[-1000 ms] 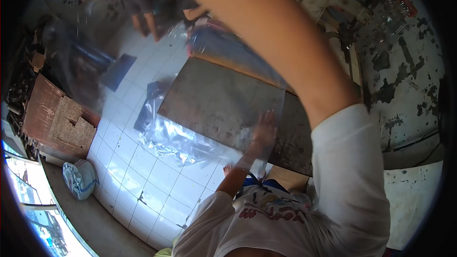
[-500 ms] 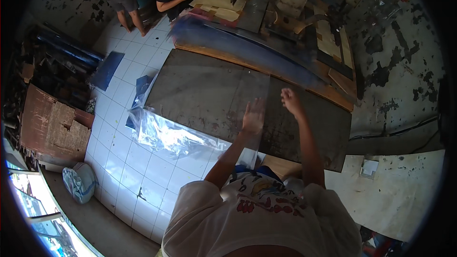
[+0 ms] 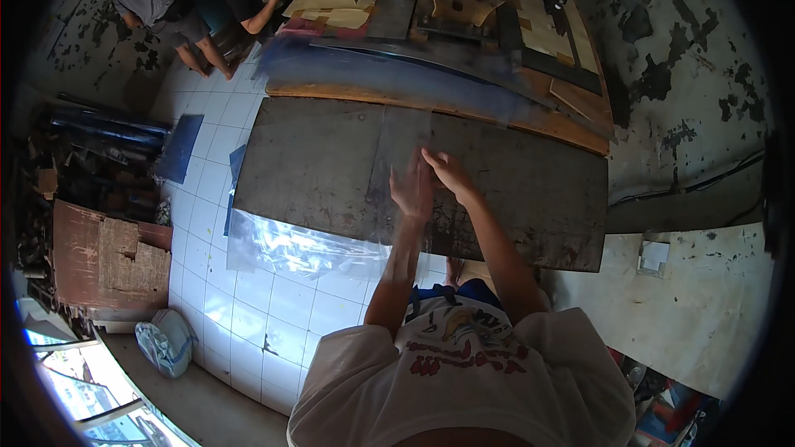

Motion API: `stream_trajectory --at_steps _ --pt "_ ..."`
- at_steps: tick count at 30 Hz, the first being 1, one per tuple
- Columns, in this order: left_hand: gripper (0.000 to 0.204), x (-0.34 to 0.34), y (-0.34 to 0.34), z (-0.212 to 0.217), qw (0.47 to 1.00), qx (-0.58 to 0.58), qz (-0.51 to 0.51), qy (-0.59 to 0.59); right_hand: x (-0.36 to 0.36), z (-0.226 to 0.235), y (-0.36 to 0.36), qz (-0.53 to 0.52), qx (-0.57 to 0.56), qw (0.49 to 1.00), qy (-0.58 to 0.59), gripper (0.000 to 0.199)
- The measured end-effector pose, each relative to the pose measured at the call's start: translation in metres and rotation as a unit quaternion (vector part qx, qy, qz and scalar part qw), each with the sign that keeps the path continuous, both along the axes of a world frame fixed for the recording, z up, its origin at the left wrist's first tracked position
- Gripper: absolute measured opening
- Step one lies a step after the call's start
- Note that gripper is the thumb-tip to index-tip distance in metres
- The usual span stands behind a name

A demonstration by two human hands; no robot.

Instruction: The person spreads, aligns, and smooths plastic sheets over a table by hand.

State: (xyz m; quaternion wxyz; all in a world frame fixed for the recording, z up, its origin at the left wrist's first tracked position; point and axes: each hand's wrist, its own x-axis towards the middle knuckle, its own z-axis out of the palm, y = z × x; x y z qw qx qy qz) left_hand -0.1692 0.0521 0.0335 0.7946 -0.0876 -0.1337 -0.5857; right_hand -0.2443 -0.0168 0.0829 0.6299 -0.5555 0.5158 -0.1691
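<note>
A clear plastic sheet (image 3: 310, 250) lies over the left part of a dark grey worktable (image 3: 530, 190) and hangs off its near left edge, shining in the light. My left hand (image 3: 408, 193) is at the sheet's right edge with the fingers stretched out; the film seems to cover part of it, and it is slightly blurred. Just right of it, my right hand (image 3: 447, 170) has its fingers drawn together, fingertips at that same sheet edge. They appear to pinch the film, though the contact itself is hard to see.
Behind the worktable stands a machine (image 3: 460, 12) on a wooden bench, with blue translucent sheets (image 3: 373, 74) along its front. Two people are at the far left. Dark rolls (image 3: 108, 128), a brown board (image 3: 112, 252) and a white sack (image 3: 166, 343) lie to the left. A pale panel (image 3: 696, 306) is at right.
My right hand has moved left to the plastic sheet's edge, beside my left hand. The view has shifted, and the sheet's hanging part lies flatter.
</note>
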Motion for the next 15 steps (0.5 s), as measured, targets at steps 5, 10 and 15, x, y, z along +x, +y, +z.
stream_trajectory --at_steps 5,10,15 --pt "0.051 -0.009 0.002 0.025 0.828 0.324 0.092 -0.449 -0.008 -0.015 -0.008 -0.002 -0.055 0.998 0.032 0.046" --pt "0.05 -0.01 0.014 -0.015 0.86 0.374 0.146 -0.315 -0.011 -0.024 0.001 -0.004 -0.012 1.0 -0.025 0.036" --pt "0.049 -0.007 0.017 -0.024 0.775 0.349 0.141 -0.508 -0.016 -0.025 0.001 -0.013 0.023 0.997 -0.077 0.031"
